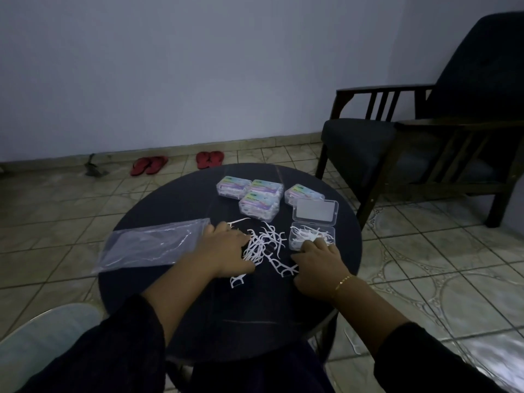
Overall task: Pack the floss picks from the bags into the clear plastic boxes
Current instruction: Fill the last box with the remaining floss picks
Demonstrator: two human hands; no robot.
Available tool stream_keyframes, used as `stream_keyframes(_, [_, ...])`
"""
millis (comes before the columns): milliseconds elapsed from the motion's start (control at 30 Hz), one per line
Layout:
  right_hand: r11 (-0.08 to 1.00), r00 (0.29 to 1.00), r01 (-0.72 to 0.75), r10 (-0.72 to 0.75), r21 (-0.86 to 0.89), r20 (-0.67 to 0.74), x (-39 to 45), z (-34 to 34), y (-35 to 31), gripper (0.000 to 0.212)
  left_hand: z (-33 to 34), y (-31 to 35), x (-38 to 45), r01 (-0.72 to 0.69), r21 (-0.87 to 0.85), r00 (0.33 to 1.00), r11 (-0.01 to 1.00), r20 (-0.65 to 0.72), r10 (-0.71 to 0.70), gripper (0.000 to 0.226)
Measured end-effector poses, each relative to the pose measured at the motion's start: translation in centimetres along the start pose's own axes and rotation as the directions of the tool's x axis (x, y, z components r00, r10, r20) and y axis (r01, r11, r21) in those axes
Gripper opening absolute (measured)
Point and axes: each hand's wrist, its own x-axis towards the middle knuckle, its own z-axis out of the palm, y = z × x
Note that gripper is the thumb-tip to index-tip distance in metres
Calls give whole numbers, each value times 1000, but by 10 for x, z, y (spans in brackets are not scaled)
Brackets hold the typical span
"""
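A loose pile of white floss picks (268, 243) lies in the middle of the round dark table (175, 199). My left hand (226, 252) lies over the pile's left side, its fingers among the picks. My right hand (316, 259) is at the near edge of an open clear box (312, 234), its fingertips holding some picks inside it. The box's lid (315, 211) lies flat just behind it. A nearly empty clear bag (153, 243) lies to the left with a few picks inside.
Several closed, filled boxes (259, 194) with coloured labels stand at the table's far side. A dark armchair (425, 131) stands to the right. Red sandals (209, 159) lie on the tiled floor by the wall. One floss pick (353, 343) lies on the floor at lower right.
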Motion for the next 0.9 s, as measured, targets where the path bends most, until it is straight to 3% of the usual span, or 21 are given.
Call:
stream_keyframes(67, [1000, 1000, -4, 3, -24, -24, 2, 0, -2, 38, 4, 2, -4, 0, 5, 1000, 1000, 0, 0, 67])
stream_keyframes(167, [999, 999, -18, 17, -31, -42, 5, -1, -7, 32, 10, 6, -9, 21, -19, 999, 1000, -44, -22, 51])
stream_keyframes(267, [998, 995, -68, 69, 17, -69, 7, 2, -14, 35, 15, 12, -11, 57, -65, 993, 996, -101, -64, 36])
stream_keyframes(433, [980, 975, -157, 174, 124, -137, 6, 7, -29, 46, 24, 19, -14, 146, -60, 971, 987, -184, -155, 34])
stream_keyframes(533, [980, 979, -168, 179, 107, -101, 8, 7, -36, 47, 28, 18, -15, 207, -68, 960, 976, -178, -216, 40])
stream_keyframes(733, [960, 980, -195, 201, 202, -7, 17, 2, -37, 28, 27, 10, -13, 295, -169, 948, 940, -67, -310, 34])
stream_keyframes(900, [965, 976, -214, 206, 148, 71, 17, -6, -36, 32, 20, 13, -16, 298, -100, 948, 949, -88, -307, 27])
